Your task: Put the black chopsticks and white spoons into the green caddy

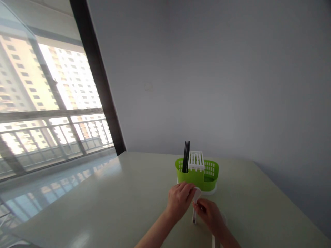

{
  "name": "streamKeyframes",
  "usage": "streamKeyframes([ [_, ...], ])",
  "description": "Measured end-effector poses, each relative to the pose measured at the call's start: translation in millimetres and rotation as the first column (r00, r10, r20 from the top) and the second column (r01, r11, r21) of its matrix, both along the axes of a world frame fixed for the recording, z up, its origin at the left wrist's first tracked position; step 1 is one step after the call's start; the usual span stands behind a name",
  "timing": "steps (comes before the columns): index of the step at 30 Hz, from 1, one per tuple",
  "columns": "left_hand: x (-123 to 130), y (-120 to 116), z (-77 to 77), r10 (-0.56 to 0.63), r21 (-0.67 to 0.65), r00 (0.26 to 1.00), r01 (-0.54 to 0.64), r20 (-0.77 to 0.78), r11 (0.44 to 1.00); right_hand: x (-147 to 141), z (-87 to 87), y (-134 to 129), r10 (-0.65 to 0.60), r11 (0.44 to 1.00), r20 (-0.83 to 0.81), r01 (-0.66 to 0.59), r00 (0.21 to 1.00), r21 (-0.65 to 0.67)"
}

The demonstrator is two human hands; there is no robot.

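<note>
at the far left a big window point(49, 113) with a dark frame point(98, 79) shows balcony rails and tall apartment blocks outside; its glare spreads over the left side of the pale table point(103, 206).

near the front edge of the table, right of its middle, the left hand point(179, 199) closes its fingers over the upper end of a white spoon point(196, 201), the bowl end as far as one can tell. the right hand point(210, 215), just beside it, pinches the same spoon lower down, so both hands are grasping it and it hangs tilted just above the tabletop, close in front of the caddy. a second white piece shows under the right wrist at the front edge, too hidden to name.

to handle the spoon well, it seems wise to let one hand carry the weight while the other only steadies, and to lift it above the rim before moving it toward any slot.

just behind the hands stands a green caddy point(192, 175) on a white drip tray point(213, 190). black chopsticks point(186, 156) stand upright in its left compartment, a white slotted insert point(196, 160) sits in the middle, and the right compartment looks empty. the chopsticks and insert could catch the spoon. to the right and behind, a plain grey wall point(219, 69) with a small switch plate point(149, 86).
</note>
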State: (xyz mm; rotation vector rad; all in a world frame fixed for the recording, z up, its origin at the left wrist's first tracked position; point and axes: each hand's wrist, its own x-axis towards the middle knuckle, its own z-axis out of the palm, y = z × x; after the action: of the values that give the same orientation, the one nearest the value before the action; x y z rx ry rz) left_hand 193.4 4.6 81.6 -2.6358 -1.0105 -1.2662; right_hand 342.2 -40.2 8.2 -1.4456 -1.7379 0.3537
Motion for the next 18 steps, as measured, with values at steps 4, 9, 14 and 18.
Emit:
streamKeyframes([
  [4, -7.0, -5.4, -2.3, -0.018, 0.088, 0.999, 0.021, -0.039, 0.996, -4.0, 0.1, -1.2, 0.052, 0.999, -0.023, -0.052, 0.998, 0.006],
  [9, -16.7, -6.1, 1.3, -0.017, 0.134, 0.994, 0.031, -0.105, 0.99, -5.2, -0.3, -2.7, 0.063, 0.998, -0.011, -0.063, 0.998, 0.0],
  [14, -32.0, 0.3, 36.0, 0.023, 0.213, 1.0, -0.02, -0.012, 0.977, -0.2, 4.0, -4.3, 0.107, 0.992, -0.104, -0.113, 0.989, -0.051],
  [18, -41.0, 23.2, 83.5, 0.143, 0.231, 0.983, -0.166, 0.114, 0.959, 2.7, 8.1, -6.6, 0.076, 0.996, -0.13, -0.081, 0.989, -0.031],
])
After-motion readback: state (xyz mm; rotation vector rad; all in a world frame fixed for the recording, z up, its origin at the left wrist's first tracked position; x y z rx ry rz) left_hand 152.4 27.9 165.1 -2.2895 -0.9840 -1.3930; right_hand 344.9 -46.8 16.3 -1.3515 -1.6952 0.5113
